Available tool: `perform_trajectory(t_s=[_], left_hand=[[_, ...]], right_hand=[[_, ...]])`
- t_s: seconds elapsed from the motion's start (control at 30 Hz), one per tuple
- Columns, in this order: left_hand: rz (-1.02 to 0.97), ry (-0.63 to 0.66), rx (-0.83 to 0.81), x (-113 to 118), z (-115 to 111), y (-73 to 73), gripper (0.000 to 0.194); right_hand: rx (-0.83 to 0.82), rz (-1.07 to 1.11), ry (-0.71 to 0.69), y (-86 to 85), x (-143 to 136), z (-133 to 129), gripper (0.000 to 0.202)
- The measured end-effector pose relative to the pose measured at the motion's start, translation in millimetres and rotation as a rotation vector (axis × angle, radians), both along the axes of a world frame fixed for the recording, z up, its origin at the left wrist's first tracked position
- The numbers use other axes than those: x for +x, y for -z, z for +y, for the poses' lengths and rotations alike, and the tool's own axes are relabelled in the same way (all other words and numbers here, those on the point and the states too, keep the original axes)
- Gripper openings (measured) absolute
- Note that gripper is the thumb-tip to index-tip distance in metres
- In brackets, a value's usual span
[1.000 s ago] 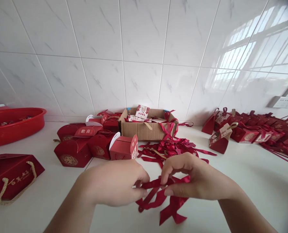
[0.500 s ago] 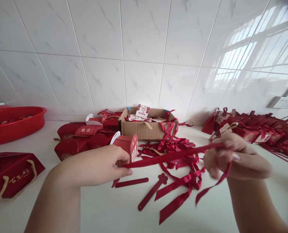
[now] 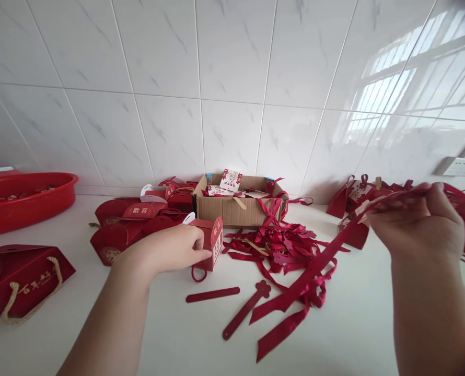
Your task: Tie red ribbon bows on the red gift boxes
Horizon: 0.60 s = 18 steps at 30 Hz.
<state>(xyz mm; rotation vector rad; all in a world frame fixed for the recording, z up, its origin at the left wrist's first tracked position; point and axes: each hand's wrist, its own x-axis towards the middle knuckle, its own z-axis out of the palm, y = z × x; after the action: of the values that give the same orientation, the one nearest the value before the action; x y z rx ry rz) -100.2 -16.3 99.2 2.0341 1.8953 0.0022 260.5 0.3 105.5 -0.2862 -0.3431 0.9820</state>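
My left hand (image 3: pixel 173 248) is closed on the near left side of a small red gift box (image 3: pixel 207 235) with pale lettering; some fingertips are hidden behind my thumb. A loop of red cord (image 3: pixel 199 275) hangs below that box. Raised at the right, my right hand (image 3: pixel 424 224) pinches a long dark red ribbon (image 3: pixel 330 253), which slopes down to the left over the ribbon heap. On the white table lie a loose red strip (image 3: pixel 212 294) and a second strip with a flower-shaped end (image 3: pixel 246 310).
A cardboard box (image 3: pixel 217 211) of cards and ribbons stands against the tiled wall, with tangled ribbons (image 3: pixel 283 243) before it. Several red gift boxes (image 3: pixel 118 235) and a red basin (image 3: pixel 28 203) are at the left. More packed red boxes (image 3: pixel 360 193) line the right.
My left hand has let go of the ribbon and moved onto the small gift box. My right hand has risen to the right, pulling the ribbon with it.
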Motion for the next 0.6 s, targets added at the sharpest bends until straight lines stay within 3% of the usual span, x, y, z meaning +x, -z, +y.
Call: perform_trajectory(t_s=[0.07,0.2,0.37,0.43,0.6], left_hand=[[0.005,0.013,0.02,0.8,8.5,4.8,0.034],[-0.006,0.051,0.051,7.7,21.1,12.6,0.034],[-0.07,0.067,0.063,14.7,28.9,18.6,0.031],[-0.087,0.067,0.051,15.1,29.5,18.8,0.033],[-0.109,0.158,0.037,23.1,23.8,16.5,0.035]], right_hand=[[-0.08,-0.052,-0.04,6.1,3.6,8.3,0.013],[-0.045,-0.332,-0.158,17.6,-3.4,21.0,0.023],[-0.223,-1.337,-0.397,29.7,-29.0,19.7,0.044],[-0.285,-1.625,-0.456,33.1,-37.5,16.4,0.048],[-0.225,-1.796,-0.524,35.1,-46.5,12.6,0.051]])
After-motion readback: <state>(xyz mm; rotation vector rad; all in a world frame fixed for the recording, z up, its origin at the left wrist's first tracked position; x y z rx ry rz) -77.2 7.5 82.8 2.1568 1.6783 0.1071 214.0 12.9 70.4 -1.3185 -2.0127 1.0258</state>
